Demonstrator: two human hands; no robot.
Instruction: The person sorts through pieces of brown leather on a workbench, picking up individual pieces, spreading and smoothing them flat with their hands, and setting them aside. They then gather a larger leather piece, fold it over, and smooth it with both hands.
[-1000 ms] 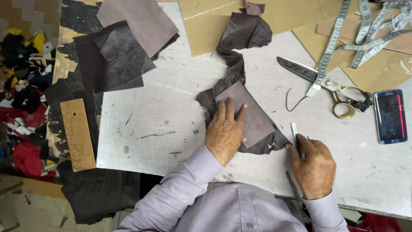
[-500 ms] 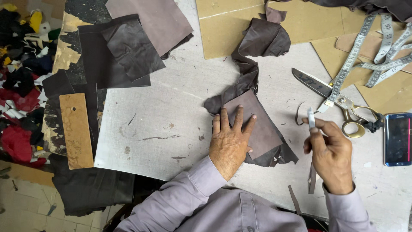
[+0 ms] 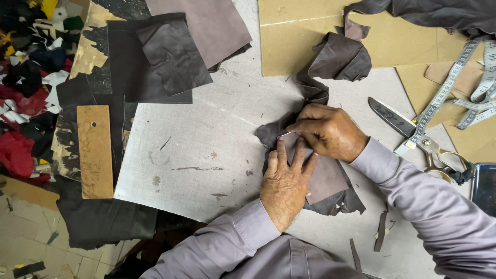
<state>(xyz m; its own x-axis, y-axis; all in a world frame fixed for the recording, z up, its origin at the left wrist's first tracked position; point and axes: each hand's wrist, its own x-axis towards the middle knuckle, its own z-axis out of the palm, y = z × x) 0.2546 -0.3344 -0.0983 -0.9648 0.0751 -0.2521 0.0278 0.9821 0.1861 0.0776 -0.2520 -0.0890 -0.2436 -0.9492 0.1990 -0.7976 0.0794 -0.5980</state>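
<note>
Leather piece [image 3: 325, 178], brownish and dark-edged, lies on the grey counter [image 3: 206, 144]. The left hand [image 3: 287, 181] presses flat on it, fingers spread, gripping nothing. The right hand [image 3: 328, 132] is closed around a thin pale tool [image 3: 285, 134], its tip at the leather's upper edge. Scissors [image 3: 398, 124] lie well to the right.

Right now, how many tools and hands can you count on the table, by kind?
Hands: 2, left hand and right hand
Scissors: 1
Measuring tape: 1
Phone: 1
Total: 5
</note>
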